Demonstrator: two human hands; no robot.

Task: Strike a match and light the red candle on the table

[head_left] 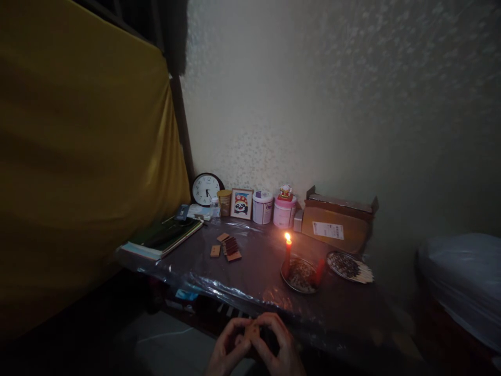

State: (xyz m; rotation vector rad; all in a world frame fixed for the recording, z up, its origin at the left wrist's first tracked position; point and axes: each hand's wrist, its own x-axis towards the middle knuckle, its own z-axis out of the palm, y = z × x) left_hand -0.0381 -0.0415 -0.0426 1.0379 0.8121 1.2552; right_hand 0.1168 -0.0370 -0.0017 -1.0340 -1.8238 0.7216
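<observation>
Low in front of me, at the table's front edge, my left hand and my right hand pinch a small tan matchbox between thumbs and fingers. Whether its tray is pushed out is too dim to tell. Farther up on the table lie several more matchboxes, among them a tan matchbox lying apart and a stack showing dark red sides. A lit red candle stands upright on a round plate with dark bits on it. Another red candle stands at that plate's right side, with no flame visible.
Right of the candles, a second plate bears dark bits and pale sticks. Along the wall stand a clock, a framed panda picture, two tubs and a cardboard box. Books lie left; a yellow curtain hangs beside them.
</observation>
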